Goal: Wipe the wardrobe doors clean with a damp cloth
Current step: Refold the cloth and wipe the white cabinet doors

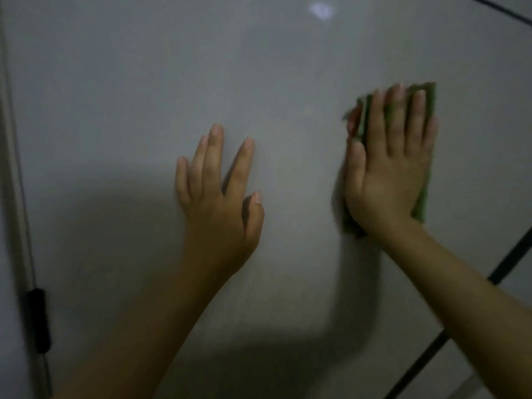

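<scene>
A pale grey glossy wardrobe door (259,67) fills the view. My right hand (388,168) lies flat with straight fingers on a folded green cloth (421,203), pressing it against the door at the right. The cloth shows above the fingertips, beside the thumb and below the palm. My left hand (218,197) rests flat on the bare door to the left, fingers spread and pointing up, holding nothing.
A dark seam (431,344) runs diagonally at the right, under my right forearm. At the far left runs the door's vertical edge with a black hinge-like fitting (36,321). A light reflection (321,10) shows at the top.
</scene>
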`<state>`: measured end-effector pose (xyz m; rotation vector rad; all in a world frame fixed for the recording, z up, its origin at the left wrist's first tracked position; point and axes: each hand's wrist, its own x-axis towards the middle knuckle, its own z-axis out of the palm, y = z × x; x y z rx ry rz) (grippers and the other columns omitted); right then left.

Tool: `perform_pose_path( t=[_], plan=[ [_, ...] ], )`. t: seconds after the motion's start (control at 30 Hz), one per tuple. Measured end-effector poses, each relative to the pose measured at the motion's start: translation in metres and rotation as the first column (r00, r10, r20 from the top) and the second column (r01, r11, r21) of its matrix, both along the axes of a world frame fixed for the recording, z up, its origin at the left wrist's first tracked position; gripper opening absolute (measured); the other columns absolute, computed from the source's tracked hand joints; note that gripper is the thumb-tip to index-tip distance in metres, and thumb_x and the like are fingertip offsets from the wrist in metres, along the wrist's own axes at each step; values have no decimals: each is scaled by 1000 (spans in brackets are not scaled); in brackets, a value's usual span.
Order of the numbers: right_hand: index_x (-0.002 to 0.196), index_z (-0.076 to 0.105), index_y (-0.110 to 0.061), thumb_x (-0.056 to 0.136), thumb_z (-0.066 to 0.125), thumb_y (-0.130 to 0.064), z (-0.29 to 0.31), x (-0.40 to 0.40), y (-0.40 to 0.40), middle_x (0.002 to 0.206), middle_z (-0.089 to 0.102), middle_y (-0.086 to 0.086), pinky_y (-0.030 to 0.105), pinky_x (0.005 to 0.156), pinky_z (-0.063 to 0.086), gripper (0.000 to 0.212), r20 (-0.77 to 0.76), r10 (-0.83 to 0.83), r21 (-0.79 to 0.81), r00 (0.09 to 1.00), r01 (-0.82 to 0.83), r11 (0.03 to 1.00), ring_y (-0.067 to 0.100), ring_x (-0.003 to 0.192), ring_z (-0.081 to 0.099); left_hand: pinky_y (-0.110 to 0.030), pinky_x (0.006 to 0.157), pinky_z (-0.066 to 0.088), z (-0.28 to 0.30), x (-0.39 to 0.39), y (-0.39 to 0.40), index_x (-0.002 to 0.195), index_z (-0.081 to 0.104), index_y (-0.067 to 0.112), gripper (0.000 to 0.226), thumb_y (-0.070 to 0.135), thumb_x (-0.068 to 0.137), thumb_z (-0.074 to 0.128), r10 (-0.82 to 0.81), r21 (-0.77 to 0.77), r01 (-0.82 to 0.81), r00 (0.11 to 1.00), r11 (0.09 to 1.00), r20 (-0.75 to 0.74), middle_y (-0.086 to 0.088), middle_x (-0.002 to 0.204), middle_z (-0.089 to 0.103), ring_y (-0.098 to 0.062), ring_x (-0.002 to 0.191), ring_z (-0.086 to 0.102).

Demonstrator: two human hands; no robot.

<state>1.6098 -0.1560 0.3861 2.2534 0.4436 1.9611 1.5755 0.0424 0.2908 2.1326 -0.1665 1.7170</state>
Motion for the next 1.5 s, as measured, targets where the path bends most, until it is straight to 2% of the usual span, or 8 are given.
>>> perform_pose_path(
  t=[0.07, 0.3, 0.53, 0.73, 0.97, 1.17, 1.37, 1.5],
  plan=[
    [147, 28, -8, 96, 35, -32, -13, 2, 23, 153, 27, 17, 46, 115, 8, 57, 22, 15, 167, 1000, -19, 986, 39, 140, 22, -53, 113, 11, 0, 3, -6, 143, 38, 10, 57, 27, 89, 44, 11, 25, -11, 1000, 1000, 10, -25, 150, 27, -34, 140, 19],
    [146, 26, -23, 98, 33, -34, -132, -10, -13, 150, 27, 0, 42, 118, 7, 49, -143, 117, -77, 983, -129, 989, 21, 147, 9, -47, 115, 8, 5, 7, -39, 143, 38, 9, 53, 26, 93, 38, -24, 76, 20, 998, 997, 53, -25, 150, 27, -33, 140, 18],
    [149, 20, -5, 98, 27, -31, -45, 4, -74, 155, 21, 20, 45, 116, 2, 58, -25, -6, 603, 1000, 20, 798, 39, 142, 15, -48, 115, 5, 37, 14, -80, 144, 38, 13, 53, 30, 94, 42, 0, 148, -11, 997, 989, 75, -25, 151, 25, -35, 141, 18],
    [146, 25, -20, 99, 37, -34, -64, 0, -82, 150, 25, 1, 43, 117, 9, 51, -85, 151, -114, 985, -160, 981, 27, 141, 22, -47, 115, 5, 72, 15, -114, 142, 41, 12, 52, 29, 93, 45, -58, 249, 29, 992, 968, 109, -26, 150, 27, -34, 140, 20],
    [150, 16, -6, 100, 21, -30, -37, 4, -155, 155, 20, 19, 49, 116, 5, 55, -21, -28, 621, 999, 35, 783, 37, 143, 14, -46, 115, 4, 65, 17, -159, 142, 41, 12, 51, 30, 94, 47, -117, 396, 73, 989, 915, 88, -24, 149, 28, -35, 140, 21],
    [151, 0, -29, 101, 20, -37, -128, -2, -164, 160, -4, -2, 43, 119, 0, 55, -149, 57, 147, 987, -35, 989, 22, 147, -1, -48, 115, 8, 48, 10, -183, 140, 44, 11, 51, 34, 95, 43, -151, 455, 121, 988, 882, 30, -23, 148, 27, -35, 139, 22],
    [150, 11, -6, 100, 21, -26, -52, 6, -221, 156, 16, 18, 47, 118, 3, 54, 3, 44, 700, 999, -34, 713, 33, 145, 9, -49, 115, 5, 36, 10, -202, 142, 42, 9, 56, 36, 93, 43, -146, 465, 134, 989, 875, -10, -22, 149, 27, -35, 140, 19],
    [152, 2, -20, 102, 16, -33, -113, 3, -186, 159, 6, 6, 50, 117, 8, 53, -75, 43, 408, 996, -9, 913, 30, 146, 8, -51, 114, 6, 33, 15, -233, 141, 42, 10, 55, 35, 93, 43, -191, 471, 167, 982, 866, 3, -23, 149, 30, -35, 140, 21]
  ],
)
